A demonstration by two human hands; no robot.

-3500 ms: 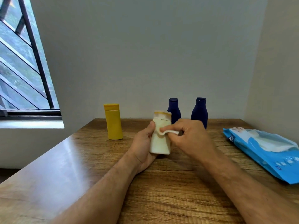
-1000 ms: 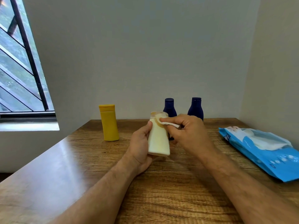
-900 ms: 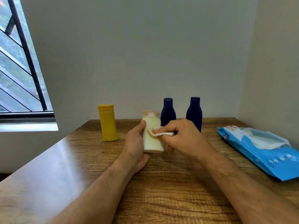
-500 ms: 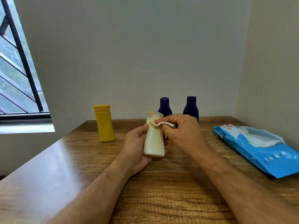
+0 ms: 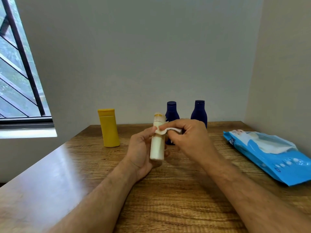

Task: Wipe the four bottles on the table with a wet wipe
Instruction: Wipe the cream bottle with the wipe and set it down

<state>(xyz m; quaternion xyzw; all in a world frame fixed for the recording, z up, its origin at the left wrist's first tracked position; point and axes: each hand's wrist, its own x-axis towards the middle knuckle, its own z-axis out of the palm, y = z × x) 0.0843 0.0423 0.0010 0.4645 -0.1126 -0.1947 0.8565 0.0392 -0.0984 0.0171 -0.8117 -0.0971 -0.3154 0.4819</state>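
Left hand wrapped around the cream bottle, holding it upright just above the wooden table, mid-frame. Thumb up the bottle's left side to near the shoulder; the other fingers curl behind it and are mostly hidden. Bottle base clear of the tabletop, as far as the shadow under it shows.

Right hand at 3 o'clock from the bottle, fingers bunched tight on a folded white wet wipe. Wipe pinched between thumb and forefinger, its free edge pressed against the bottle's neck just under the cap. Cap itself is above the fingers and uncovered; lower body of the bottle is bare below the wipe.

Other bottles standing upright toward the back wall:
- yellow bottle at 10 o'clock from the held one, well apart from both hands.
- near navy bottle directly behind the held bottle, at 12 to 1 o'clock, lower half hidden by the right hand's fingers.
- far navy bottle at 2 o'clock, base hidden behind the right knuckles.

Blue wet wipe pack lies flat at 3 o'clock, near the right table edge, with a white sheet sticking out at the top. Barred window at 9 to 10 o'clock.
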